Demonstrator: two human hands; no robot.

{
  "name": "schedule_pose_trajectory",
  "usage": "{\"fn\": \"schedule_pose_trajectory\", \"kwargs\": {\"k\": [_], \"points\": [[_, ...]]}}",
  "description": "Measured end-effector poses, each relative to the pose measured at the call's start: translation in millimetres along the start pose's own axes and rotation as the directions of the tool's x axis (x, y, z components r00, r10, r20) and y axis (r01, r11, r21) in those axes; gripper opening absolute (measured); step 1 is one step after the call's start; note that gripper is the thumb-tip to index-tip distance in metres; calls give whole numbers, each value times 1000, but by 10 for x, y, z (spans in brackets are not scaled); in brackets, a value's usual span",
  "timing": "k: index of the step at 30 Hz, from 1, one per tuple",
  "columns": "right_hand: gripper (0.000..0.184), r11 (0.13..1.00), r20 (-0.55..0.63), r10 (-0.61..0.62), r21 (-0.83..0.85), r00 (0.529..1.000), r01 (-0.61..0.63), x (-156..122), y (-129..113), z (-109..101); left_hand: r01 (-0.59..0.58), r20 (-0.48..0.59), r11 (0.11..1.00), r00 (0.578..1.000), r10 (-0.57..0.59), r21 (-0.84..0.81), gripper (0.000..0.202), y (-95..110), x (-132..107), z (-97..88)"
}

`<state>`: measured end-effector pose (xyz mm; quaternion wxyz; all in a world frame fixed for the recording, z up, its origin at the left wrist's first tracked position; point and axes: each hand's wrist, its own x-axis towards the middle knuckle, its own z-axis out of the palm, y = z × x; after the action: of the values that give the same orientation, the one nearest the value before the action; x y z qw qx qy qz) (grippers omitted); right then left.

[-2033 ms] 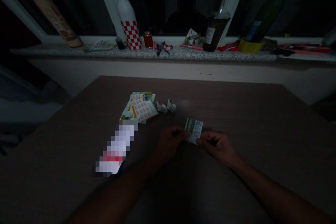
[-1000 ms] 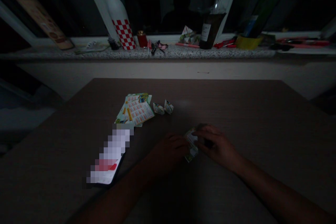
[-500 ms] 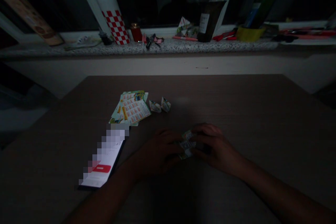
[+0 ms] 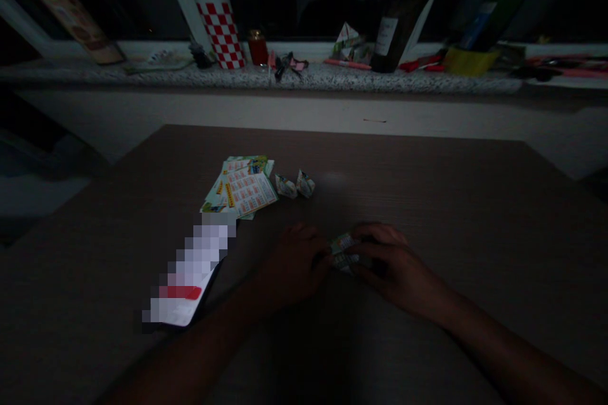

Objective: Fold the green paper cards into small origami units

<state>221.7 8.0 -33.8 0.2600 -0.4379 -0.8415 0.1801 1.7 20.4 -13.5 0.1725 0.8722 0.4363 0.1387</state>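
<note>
The small folded green-and-white printed paper slip (image 4: 342, 253) sits between both hands at the near middle of the dark brown wood-grain table (image 4: 451, 202); the dim light does not show whether it rests on the surface or is held just above it. The left hand (image 4: 294, 266) is closed on the left edge of the slip, fingertips curled against it. The right hand (image 4: 389, 262) is closed on the right edge, with the fingers laid over the top of the slip and covering part of it. Both forearms run from the lower frame edge toward the slip. A fanned stack of green, yellow and white printed paper cards (image 4: 242, 186) lies well apart to the far left of the hands. Two small folded paper pieces (image 4: 295, 185) sit just beside the stack, touching or nearly touching each other. A flat phone with a lit white-and-red screen (image 4: 187, 285) lies left of the left forearm, near the stack. Beyond the table, a speckled stone windowsill (image 4: 142, 76) carries a white bottle with a red-and-white chequered band (image 4: 216, 12), a small red jar (image 4: 258, 46), a dark glass bottle with a pale label (image 4: 394, 31) and a yellow roll (image 4: 463, 60).
</note>
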Motion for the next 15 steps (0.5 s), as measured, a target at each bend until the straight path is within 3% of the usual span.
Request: {"fn": "schedule_pose_trajectory", "kwargs": {"k": [5, 15], "points": [[19, 1000, -11, 21, -1, 1000, -21, 14, -12, 14, 38, 14, 993, 999, -40, 112, 15, 85, 45, 45], [26, 1000, -12, 18, -2, 1000, -18, -3, 14, 28, 55, 27, 979, 998, -61, 195, 18, 123, 102, 52]]}}
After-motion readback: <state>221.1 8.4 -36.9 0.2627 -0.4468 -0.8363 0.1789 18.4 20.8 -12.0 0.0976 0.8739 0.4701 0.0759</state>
